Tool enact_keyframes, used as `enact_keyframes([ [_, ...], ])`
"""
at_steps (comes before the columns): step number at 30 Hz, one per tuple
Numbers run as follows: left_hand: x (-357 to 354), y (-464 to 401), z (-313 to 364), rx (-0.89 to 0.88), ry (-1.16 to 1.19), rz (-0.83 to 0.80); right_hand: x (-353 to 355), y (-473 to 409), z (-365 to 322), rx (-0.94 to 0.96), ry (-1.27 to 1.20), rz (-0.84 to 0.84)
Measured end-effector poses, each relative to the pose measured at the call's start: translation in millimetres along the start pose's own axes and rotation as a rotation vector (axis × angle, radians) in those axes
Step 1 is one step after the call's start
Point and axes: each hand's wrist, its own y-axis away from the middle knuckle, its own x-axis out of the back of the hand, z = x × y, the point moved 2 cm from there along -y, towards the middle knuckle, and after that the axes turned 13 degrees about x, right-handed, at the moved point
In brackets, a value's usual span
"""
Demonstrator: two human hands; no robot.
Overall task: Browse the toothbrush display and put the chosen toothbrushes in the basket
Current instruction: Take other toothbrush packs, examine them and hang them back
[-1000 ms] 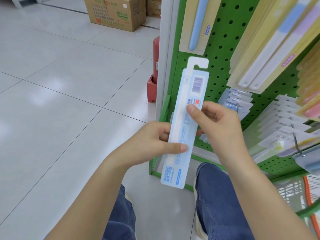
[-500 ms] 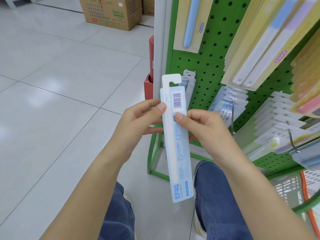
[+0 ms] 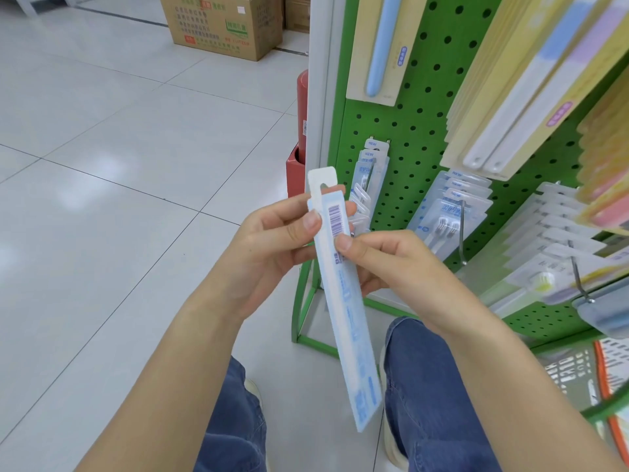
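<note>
Currently toothbrush pack (image 3: 343,301): long, slim, pale blue-white, barcode side up, hang tab on top, held upright-tilted before the green pegboard rack (image 3: 422,137). Left hand (image 3: 269,247) pinches its upper edge; right hand (image 3: 384,264) grips just below the barcode.

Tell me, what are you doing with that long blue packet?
A person is looking over a toothbrush packet, barcode side up. The left hand and right hand both pinch it near the top. It is off the green pegboard rack, where more packets hang. It is not yet in the basket at the lower right.
</note>
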Motion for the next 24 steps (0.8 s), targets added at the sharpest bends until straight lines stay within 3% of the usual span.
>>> enact_keyframes([
  [4,-1,-1,-1,-0.058,-0.121,0.159,9,0,-2,0.079,0.213,0.18],
  [7,-6,-1,-4,-0.121,-0.25,0.279,16,3,-12,0.183,0.086,0.338],
  [14,-33,-5,-22,-0.146,-0.482,0.485,16,10,-16,0.325,0.194,0.31],
  [20,-47,-7,-22,-0.289,-0.627,0.455,28,18,-11,0.418,0.45,0.48],
  [24,-38,-13,-17,-0.299,-0.532,0.582,40,19,-7,0.385,0.66,0.622],
])
